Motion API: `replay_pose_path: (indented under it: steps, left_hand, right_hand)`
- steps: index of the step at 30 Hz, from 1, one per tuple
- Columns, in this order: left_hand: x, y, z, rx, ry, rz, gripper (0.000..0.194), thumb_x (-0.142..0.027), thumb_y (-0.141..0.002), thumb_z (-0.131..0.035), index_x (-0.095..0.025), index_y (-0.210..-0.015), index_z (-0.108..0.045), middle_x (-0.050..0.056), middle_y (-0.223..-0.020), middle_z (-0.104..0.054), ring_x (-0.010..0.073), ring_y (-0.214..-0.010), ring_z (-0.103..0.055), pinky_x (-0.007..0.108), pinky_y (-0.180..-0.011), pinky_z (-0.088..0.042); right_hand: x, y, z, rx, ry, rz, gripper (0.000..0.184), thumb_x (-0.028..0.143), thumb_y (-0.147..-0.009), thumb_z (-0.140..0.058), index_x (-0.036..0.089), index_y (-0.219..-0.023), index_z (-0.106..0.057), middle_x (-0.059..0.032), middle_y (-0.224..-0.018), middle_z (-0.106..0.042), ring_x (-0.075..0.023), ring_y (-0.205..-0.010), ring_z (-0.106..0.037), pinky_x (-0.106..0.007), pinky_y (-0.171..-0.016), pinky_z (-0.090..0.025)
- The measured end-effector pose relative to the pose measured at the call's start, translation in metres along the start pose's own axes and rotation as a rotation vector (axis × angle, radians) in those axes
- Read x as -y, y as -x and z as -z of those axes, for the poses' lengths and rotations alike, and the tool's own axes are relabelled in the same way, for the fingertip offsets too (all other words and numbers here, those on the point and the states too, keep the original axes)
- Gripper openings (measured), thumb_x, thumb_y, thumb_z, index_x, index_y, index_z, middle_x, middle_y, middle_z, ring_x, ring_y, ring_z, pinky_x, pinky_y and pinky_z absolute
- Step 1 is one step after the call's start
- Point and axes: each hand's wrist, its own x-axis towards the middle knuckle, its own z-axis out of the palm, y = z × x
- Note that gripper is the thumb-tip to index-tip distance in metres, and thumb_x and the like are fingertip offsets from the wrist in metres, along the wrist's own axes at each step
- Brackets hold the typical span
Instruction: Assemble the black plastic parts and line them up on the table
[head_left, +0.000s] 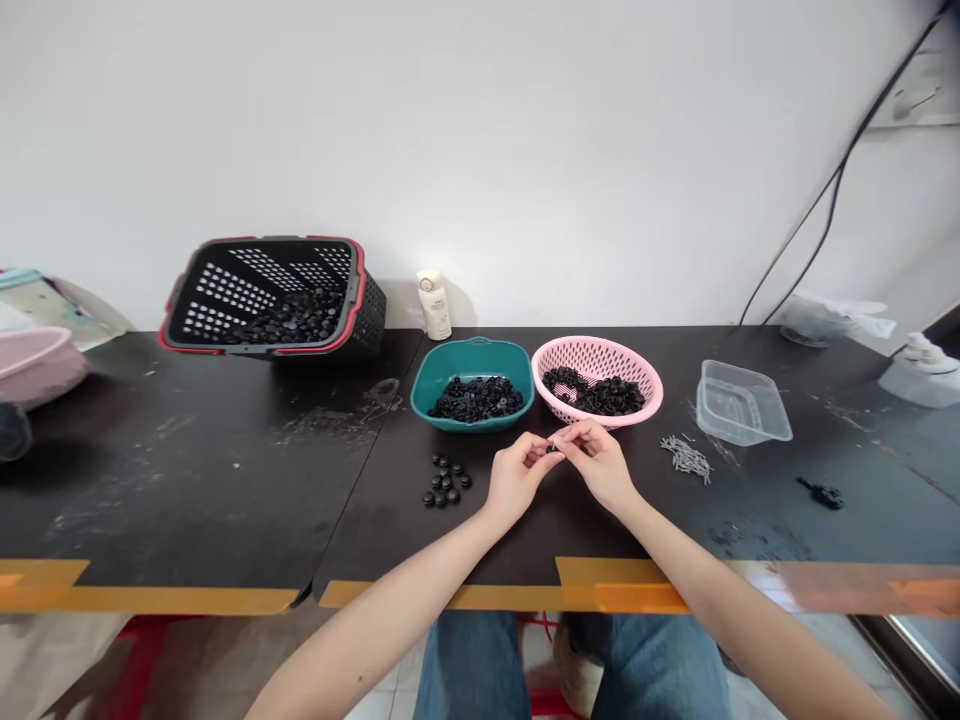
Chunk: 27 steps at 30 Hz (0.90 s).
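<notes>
Both nearly closed, left hand (pixel 517 473) and right hand (pixel 601 466) pinch a small black part (pixel 553 449), apparently fitting it; steady alignment seems needed, grey pins (pixel 687 459) at three o'clock

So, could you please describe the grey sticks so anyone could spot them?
On the black table, find the clear plastic tub right of the right hand. The sticks form a heap at its near left corner; their grey sets them apart from the black clump further right.
</notes>
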Motion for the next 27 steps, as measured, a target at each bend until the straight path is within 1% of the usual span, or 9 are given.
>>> replay_pose_path:
  steps: [6,13,16,18,20,21,23,25,27]
  left_hand:
    - [-0.001,0.001,-0.002,0.029,0.038,0.012,0.024,-0.043,-0.081,-0.061,-0.019,-0.082,-0.059,-0.002,-0.067,-0.061,0.0113,-0.060,-0.059,0.021,-0.059,-0.046]
    - [-0.002,0.000,0.000,0.019,0.067,0.013,0.025,-0.042,-0.080,-0.062,-0.018,-0.082,-0.059,-0.002,-0.065,-0.062,0.0111,-0.059,-0.059,0.021,-0.059,-0.046]
    - [-0.002,0.000,0.000,0.037,0.152,0.039,0.025,-0.041,-0.082,-0.061,-0.016,-0.084,-0.059,0.000,-0.071,-0.065,0.0114,-0.062,-0.060,0.022,-0.062,-0.048]
    - [-0.002,-0.001,0.000,0.057,0.233,0.054,0.025,-0.040,-0.083,-0.060,-0.015,-0.086,-0.060,0.001,-0.076,-0.065,0.0112,-0.064,-0.060,0.023,-0.063,-0.049]
    - [-0.002,-0.002,-0.001,0.087,0.289,0.062,0.024,-0.039,-0.083,-0.060,-0.015,-0.089,-0.061,0.001,-0.076,-0.064,0.0111,-0.065,-0.060,0.023,-0.065,-0.049]
    - [-0.002,-0.002,-0.001,0.101,0.305,0.064,0.024,-0.038,-0.082,-0.061,-0.015,-0.089,-0.061,0.001,-0.076,-0.063,0.0110,-0.066,-0.060,0.023,-0.066,-0.049]
    - [-0.002,-0.002,-0.002,0.116,0.326,0.069,0.024,-0.037,-0.081,-0.063,-0.015,-0.090,-0.061,0.000,-0.074,-0.062,0.0111,-0.067,-0.060,0.024,-0.067,-0.049]
    - [0.000,-0.003,-0.002,0.106,0.331,0.069,0.024,-0.036,-0.080,-0.064,-0.014,-0.089,-0.060,0.000,-0.075,-0.062,0.0110,-0.068,-0.060,0.024,-0.068,-0.049]
    - [0.003,-0.004,-0.002,0.080,0.340,0.070,0.024,-0.036,-0.081,-0.064,-0.014,-0.090,-0.060,0.002,-0.078,-0.063,0.0114,-0.070,-0.061,0.026,-0.071,-0.050]
  right_hand:
    - [0.001,0.000,0.000,0.004,0.000,0.024,0.017,0.039,-0.077,-0.068,0.026,-0.078,-0.057,-0.0049,-0.086,-0.067,-0.0211,-0.078,-0.060,-0.038,-0.074,-0.046]
    - [0.000,-0.001,0.000,0.018,0.004,0.044,0.019,0.039,-0.076,-0.068,0.023,-0.077,-0.058,-0.0051,-0.083,-0.066,-0.0197,-0.076,-0.060,-0.036,-0.073,-0.048]
    - [-0.001,-0.003,0.002,0.060,0.053,0.083,0.017,0.036,-0.077,-0.068,0.021,-0.080,-0.061,-0.0044,-0.082,-0.065,-0.0185,-0.075,-0.059,-0.034,-0.071,-0.048]
    - [-0.001,-0.005,0.004,0.068,0.118,0.119,0.015,0.034,-0.078,-0.067,0.021,-0.084,-0.064,-0.0040,-0.082,-0.065,-0.0166,-0.071,-0.057,-0.032,-0.066,-0.047]
    - [-0.001,-0.006,0.006,0.062,0.176,0.147,0.016,0.034,-0.078,-0.067,0.021,-0.087,-0.065,-0.0044,-0.086,-0.064,-0.0155,-0.069,-0.055,-0.029,-0.061,-0.046]
    - [-0.001,-0.006,0.008,0.073,0.191,0.150,0.016,0.034,-0.078,-0.067,0.022,-0.088,-0.066,-0.0049,-0.089,-0.063,-0.0153,-0.069,-0.054,-0.029,-0.059,-0.045]
    - [0.002,-0.006,0.011,0.136,0.185,0.132,0.015,0.034,-0.079,-0.065,0.022,-0.086,-0.068,-0.0059,-0.093,-0.062,-0.0156,-0.071,-0.055,-0.029,-0.059,-0.046]
    - [0.007,-0.007,0.015,0.208,0.172,0.108,0.016,0.035,-0.080,-0.063,0.022,-0.088,-0.069,-0.0066,-0.096,-0.062,-0.0160,-0.074,-0.056,-0.029,-0.061,-0.048]
    - [0.015,-0.012,0.021,0.233,0.195,0.111,0.021,0.036,-0.080,-0.063,0.023,-0.095,-0.068,-0.0067,-0.099,-0.062,-0.0162,-0.075,-0.057,-0.030,-0.065,-0.049]
